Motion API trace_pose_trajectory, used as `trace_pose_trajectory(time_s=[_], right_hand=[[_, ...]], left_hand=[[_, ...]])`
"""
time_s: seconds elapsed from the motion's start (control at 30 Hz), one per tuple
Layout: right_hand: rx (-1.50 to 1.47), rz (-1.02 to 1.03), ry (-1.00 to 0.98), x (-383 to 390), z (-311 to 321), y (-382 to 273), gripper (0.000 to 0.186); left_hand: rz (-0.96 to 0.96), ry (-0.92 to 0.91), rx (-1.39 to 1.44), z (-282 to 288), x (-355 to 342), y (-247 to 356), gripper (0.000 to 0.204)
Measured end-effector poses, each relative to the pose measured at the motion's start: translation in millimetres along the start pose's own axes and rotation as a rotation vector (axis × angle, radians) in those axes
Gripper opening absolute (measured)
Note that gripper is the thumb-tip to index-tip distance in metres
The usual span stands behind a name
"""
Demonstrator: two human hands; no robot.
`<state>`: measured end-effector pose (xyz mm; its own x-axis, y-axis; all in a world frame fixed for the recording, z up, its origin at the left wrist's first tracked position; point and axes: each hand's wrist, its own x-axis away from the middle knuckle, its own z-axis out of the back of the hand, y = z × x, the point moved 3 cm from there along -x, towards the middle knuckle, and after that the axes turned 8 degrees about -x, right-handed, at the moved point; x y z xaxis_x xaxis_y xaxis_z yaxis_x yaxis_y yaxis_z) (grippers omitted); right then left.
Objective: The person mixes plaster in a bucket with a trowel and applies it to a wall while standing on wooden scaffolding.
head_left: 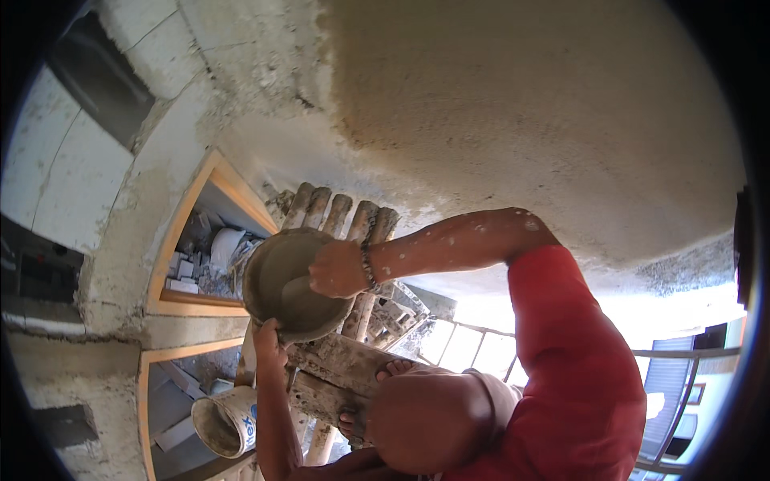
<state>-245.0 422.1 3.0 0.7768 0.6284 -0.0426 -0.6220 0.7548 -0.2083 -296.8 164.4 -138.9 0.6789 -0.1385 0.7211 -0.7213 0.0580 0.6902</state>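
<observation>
Beside the freshly plastered wall [513,112], a scaffold platform of round wooden poles [345,212] and mortar-caked planks [345,361] carries the work. Wall surface: rough, wet-looking grey-beige coat, upper right; older patchy render to the left. Left of the poles, a wooden window frame [196,301] opens onto a room with rubble and boxes; a cross-member splits it into upper and lower openings. Below, a white bucket [228,421] lies on its side, mouth toward the camera, inside coated with mortar. Bare toes in a sandal [393,370] rest on the planks, partly hidden by a bent knee [433,417] that blocks the lower centre. Lower right: metal railing [666,385] and bright daylight beyond. A round mortar pan [289,284], grey and caked, sits between the window frame and the poles, just in front of the pole tops. Left hand [269,337]: forearm rises from the lower edge, fingers closed on the pan's near rim, supporting it from below. Right hand [338,270]: arm in a red sleeve [577,337], forearm spattered with mortar, beaded wristband at the wrist, reaches across from the right; hand is clenched inside the pan over the mortar. Whether it grips a tool or mortar cannot be told.
</observation>
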Motion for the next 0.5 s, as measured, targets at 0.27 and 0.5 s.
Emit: trace_pose_trajectory(time_s=[0.27,0.5], right_hand=[[0.019,0.126,-0.115,-1,-8,-12,0.015],[0.163,-0.292,-0.095,-40,8,44,0.015]], left_hand=[[0.061,0.015,0.029,-3,4,-4,0.025],[-0.104,0.064,-0.195,31,-24,-15,0.045]])
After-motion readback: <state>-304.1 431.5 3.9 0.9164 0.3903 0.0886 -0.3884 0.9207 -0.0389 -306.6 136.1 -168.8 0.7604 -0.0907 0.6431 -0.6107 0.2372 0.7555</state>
